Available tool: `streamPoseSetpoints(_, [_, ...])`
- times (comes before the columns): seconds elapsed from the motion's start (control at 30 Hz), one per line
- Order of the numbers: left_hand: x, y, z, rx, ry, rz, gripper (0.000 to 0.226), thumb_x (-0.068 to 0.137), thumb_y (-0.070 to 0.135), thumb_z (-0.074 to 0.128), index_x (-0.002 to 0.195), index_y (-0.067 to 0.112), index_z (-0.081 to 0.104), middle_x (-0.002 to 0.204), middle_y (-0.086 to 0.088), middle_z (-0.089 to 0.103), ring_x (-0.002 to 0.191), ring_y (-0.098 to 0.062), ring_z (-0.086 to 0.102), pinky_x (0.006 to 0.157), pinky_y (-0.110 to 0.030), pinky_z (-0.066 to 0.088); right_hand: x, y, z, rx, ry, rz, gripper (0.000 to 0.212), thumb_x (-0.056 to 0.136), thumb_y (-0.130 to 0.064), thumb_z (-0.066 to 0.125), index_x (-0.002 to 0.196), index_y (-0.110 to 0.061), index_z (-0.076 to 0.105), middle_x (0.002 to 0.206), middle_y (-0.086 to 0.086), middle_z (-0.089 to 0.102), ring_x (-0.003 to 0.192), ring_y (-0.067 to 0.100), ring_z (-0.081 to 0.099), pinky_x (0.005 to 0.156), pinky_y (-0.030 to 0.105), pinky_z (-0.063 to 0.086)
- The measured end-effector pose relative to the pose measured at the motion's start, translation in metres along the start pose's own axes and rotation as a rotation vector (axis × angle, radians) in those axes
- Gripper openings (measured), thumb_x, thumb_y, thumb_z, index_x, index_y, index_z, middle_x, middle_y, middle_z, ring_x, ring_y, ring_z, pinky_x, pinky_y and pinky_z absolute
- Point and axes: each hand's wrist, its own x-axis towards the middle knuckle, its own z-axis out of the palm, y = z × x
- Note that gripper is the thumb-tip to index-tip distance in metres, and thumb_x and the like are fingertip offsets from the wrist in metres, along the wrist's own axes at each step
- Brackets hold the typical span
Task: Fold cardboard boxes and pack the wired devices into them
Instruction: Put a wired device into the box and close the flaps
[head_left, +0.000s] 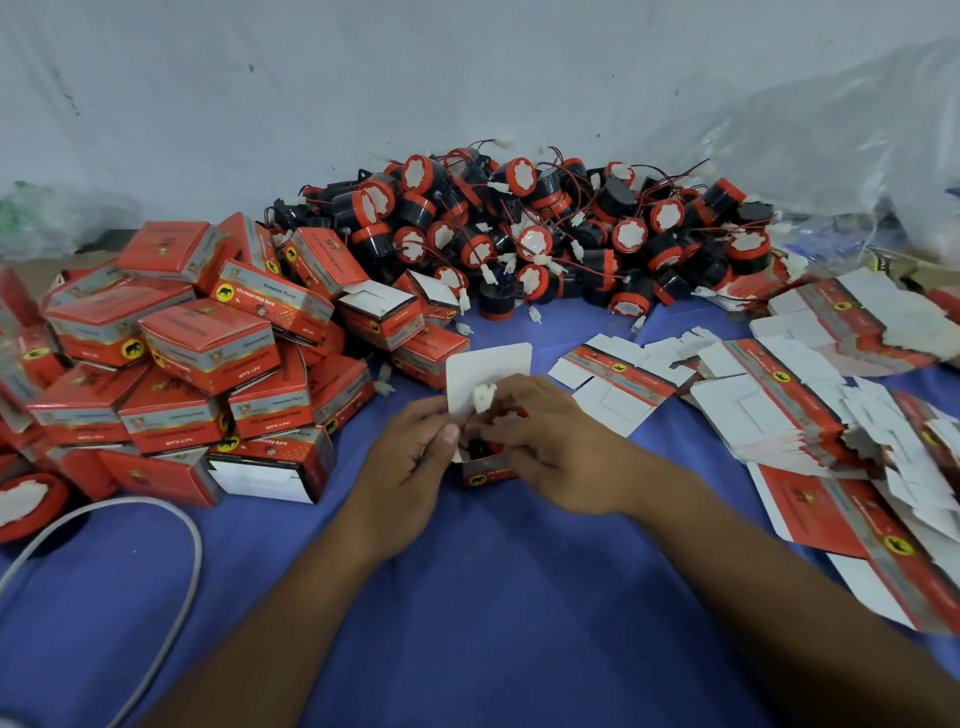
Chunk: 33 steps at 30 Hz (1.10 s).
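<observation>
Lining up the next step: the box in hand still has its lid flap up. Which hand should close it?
Probably the right hand: it seems to pinch the white connector just below the raised flap, while the left hand holds the box steady.

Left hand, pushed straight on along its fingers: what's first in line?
Likely the raised white flap of the open box just ahead of the left hand; depth is unclear, they may be touching.

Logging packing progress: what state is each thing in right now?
box in hands: lid flap open, device partly inside.
left hand: holds the box.
right hand: pinches the white connector.
boxes at left: mostly closed, heaped.
cartons at right: flat, unfolded.
loose devices: heaped, unpacked.
</observation>
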Motion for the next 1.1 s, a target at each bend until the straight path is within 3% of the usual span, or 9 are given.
streamPoseSetpoints(0.13, [0.001, 0.002, 0.001, 0.072, -0.085, -0.014, 0.025, 0.101, 0.026, 0.051, 0.1, 0.019, 0.075, 0.119, 0.004, 0.059, 0.116, -0.003, 0.053, 0.096, -0.018, 0.042, 0.002, 0.0, -0.006, 0.173, 0.078, 0.141, 0.019, 0.096, -0.027, 0.066, 0.106, -0.013, 0.07, 0.104, -0.013, 0.059, 0.096, 0.001, 0.055, 0.079, 0.02, 0.044])
streamPoseSetpoints(0.2, [0.003, 0.001, 0.003, 0.067, -0.057, -0.071, 0.019, 0.097, 0.019, 0.062, 0.083, 0.02, 0.075, 0.114, 0.006, 0.059, 0.106, 0.001, 0.056, 0.088, -0.017, 0.045, 0.001, -0.003, -0.01, 0.274, 0.144, 0.243, 0.032, 0.098, -0.038, 0.061, 0.124, -0.02, 0.057, 0.102, -0.017, 0.059, 0.093, 0.004, 0.059, 0.074, 0.014, 0.045])
streamPoseSetpoints(0.27, [0.005, 0.002, 0.004, 0.046, -0.012, -0.163, 0.017, 0.091, 0.017, 0.069, 0.074, 0.021, 0.071, 0.107, 0.007, 0.061, 0.095, 0.0, 0.059, 0.079, -0.014, 0.045, 0.001, -0.007, -0.013, 0.313, 0.173, 0.257, 0.024, 0.099, -0.031, 0.061, 0.118, -0.017, 0.057, 0.088, -0.016, 0.06, 0.078, 0.006, 0.06, 0.067, 0.012, 0.044])
streamPoseSetpoints(0.4, [0.01, 0.005, 0.006, -0.172, 0.097, -0.31, 0.018, 0.085, 0.014, 0.075, 0.091, 0.019, 0.059, 0.093, 0.007, 0.067, 0.079, 0.0, 0.062, 0.062, -0.012, 0.047, -0.001, -0.009, -0.03, 0.504, 0.046, 0.332, 0.028, 0.087, -0.028, 0.078, 0.108, -0.019, 0.061, 0.096, -0.014, 0.062, 0.084, 0.006, 0.065, 0.069, 0.017, 0.048])
streamPoseSetpoints(0.5, [0.012, 0.005, 0.007, -0.209, 0.12, -0.372, 0.032, 0.084, 0.015, 0.075, 0.106, 0.02, 0.052, 0.106, 0.009, 0.062, 0.092, 0.002, 0.06, 0.066, -0.013, 0.048, -0.006, -0.005, -0.039, 0.274, -0.178, 0.278, 0.025, 0.085, -0.025, 0.08, 0.108, -0.022, 0.069, 0.102, -0.016, 0.059, 0.089, 0.001, 0.058, 0.077, 0.017, 0.044])
streamPoseSetpoints(0.63, [0.015, 0.002, 0.006, -0.291, 0.119, -0.429, 0.045, 0.085, 0.009, 0.073, 0.12, 0.024, 0.047, 0.12, 0.011, 0.057, 0.109, -0.002, 0.057, 0.08, -0.022, 0.051, -0.005, -0.003, -0.041, 0.371, 0.067, 0.364, 0.007, 0.089, -0.014, 0.076, 0.095, -0.017, 0.074, 0.086, -0.008, 0.069, 0.079, 0.01, 0.066, 0.074, 0.03, 0.053])
streamPoseSetpoints(0.77, [0.014, 0.007, 0.013, -0.356, 0.013, -0.404, 0.049, 0.089, -0.006, 0.059, 0.115, 0.032, 0.046, 0.12, 0.008, 0.059, 0.096, 0.002, 0.062, 0.071, -0.017, 0.052, 0.005, -0.016, -0.016, 0.576, 0.245, 0.475, 0.017, 0.087, -0.01, 0.077, 0.098, -0.015, 0.066, 0.081, -0.001, 0.073, 0.072, 0.016, 0.073, 0.071, 0.034, 0.06])
streamPoseSetpoints(0.93, [0.005, 0.01, 0.029, -0.296, 0.316, -0.402, 0.05, 0.086, 0.001, 0.066, 0.115, 0.035, 0.043, 0.118, 0.012, 0.055, 0.099, -0.003, 0.061, 0.068, -0.019, 0.053, 0.019, -0.023, 0.013, 0.15, 0.282, 0.314, 0.007, 0.086, -0.01, 0.076, 0.085, -0.004, 0.072, 0.079, 0.005, 0.07, 0.071, 0.014, 0.058, 0.067, 0.029, 0.047])
streamPoseSetpoints(1.1, [-0.004, 0.008, 0.022, -0.407, 0.456, -0.382, 0.069, 0.081, 0.002, 0.075, 0.135, 0.027, 0.04, 0.122, 0.012, 0.056, 0.099, 0.015, 0.057, 0.068, -0.01, 0.051, 0.021, -0.023, 0.018, 0.051, 0.124, 0.245, 0.026, 0.093, -0.009, 0.069, 0.118, -0.007, 0.073, 0.108, 0.014, 0.071, 0.106, 0.032, 0.058, 0.092, 0.026, 0.037])
